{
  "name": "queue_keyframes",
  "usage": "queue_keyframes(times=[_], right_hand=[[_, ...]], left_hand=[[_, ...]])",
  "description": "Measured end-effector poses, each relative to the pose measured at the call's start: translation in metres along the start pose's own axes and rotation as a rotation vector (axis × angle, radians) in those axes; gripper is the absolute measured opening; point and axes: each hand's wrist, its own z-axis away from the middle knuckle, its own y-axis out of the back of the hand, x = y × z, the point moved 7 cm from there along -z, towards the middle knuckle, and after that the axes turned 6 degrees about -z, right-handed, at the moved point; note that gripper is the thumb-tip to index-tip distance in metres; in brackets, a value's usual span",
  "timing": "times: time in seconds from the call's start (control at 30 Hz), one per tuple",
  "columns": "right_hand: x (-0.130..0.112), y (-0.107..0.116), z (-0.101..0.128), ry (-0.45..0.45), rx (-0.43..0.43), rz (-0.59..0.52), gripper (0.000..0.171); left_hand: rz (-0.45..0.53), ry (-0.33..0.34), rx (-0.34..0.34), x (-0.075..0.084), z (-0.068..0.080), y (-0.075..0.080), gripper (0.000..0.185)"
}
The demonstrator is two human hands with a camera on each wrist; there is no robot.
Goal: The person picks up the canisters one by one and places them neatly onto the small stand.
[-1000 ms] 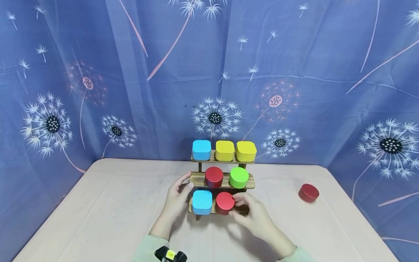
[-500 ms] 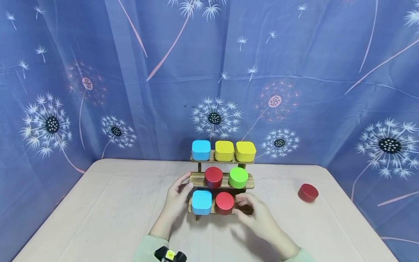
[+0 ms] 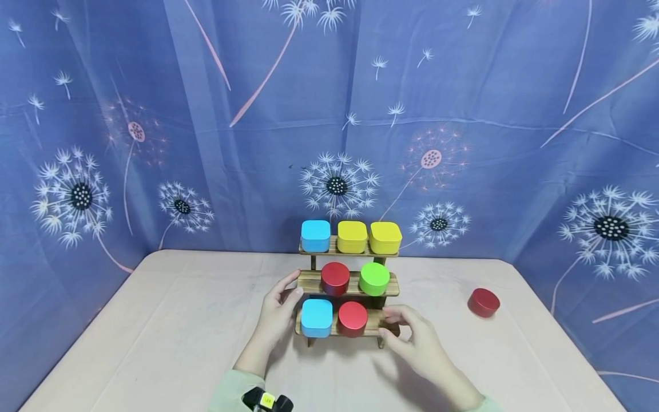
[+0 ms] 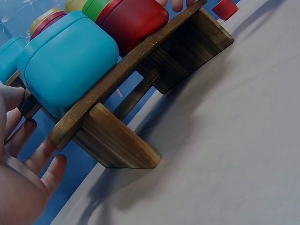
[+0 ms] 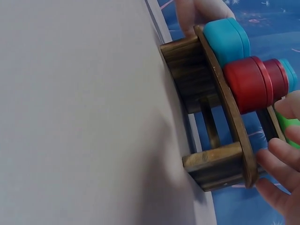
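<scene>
A three-tier wooden display stand (image 3: 310,282) bears small tins. My left hand (image 3: 275,312) holds the left end of its middle shelf, thumb on top; the lower fingers spread loosely beneath in the left wrist view. My right hand (image 3: 419,343) is by the right end of the bottom shelf, its fingers loosely bent with no tin between them. Left of it on that shelf sit a round red tin (image 3: 352,319) and a square blue tin (image 3: 316,317). A dark red round tin (image 3: 335,278) and a green round tin (image 3: 374,278) stand on the middle shelf.
On the top shelf are a blue tin (image 3: 316,236) and two yellow tins, one in the middle (image 3: 352,237). Another dark red tin (image 3: 483,302) lies apart on the pale table (image 3: 154,332) at right. A blue dandelion-print curtain (image 3: 257,171) hangs behind.
My right hand has let go of the red tin on the bottom shelf and drawn away to the right. The left hand stays on the stand.
</scene>
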Motion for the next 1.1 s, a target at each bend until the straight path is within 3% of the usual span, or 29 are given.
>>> queue_keyframes(times=[0.23, 1.1], right_hand=[[0.005, 0.009, 0.004, 0.001, 0.038, 0.016, 0.034], [0.037, 0.046, 0.022, -0.189, 0.135, 0.078, 0.031]], left_hand=[[-0.006, -0.005, 0.001, -0.001, -0.001, 0.0, 0.043], [-0.022, 0.009, -0.01, -0.001, 0.0, 0.001, 0.043]])
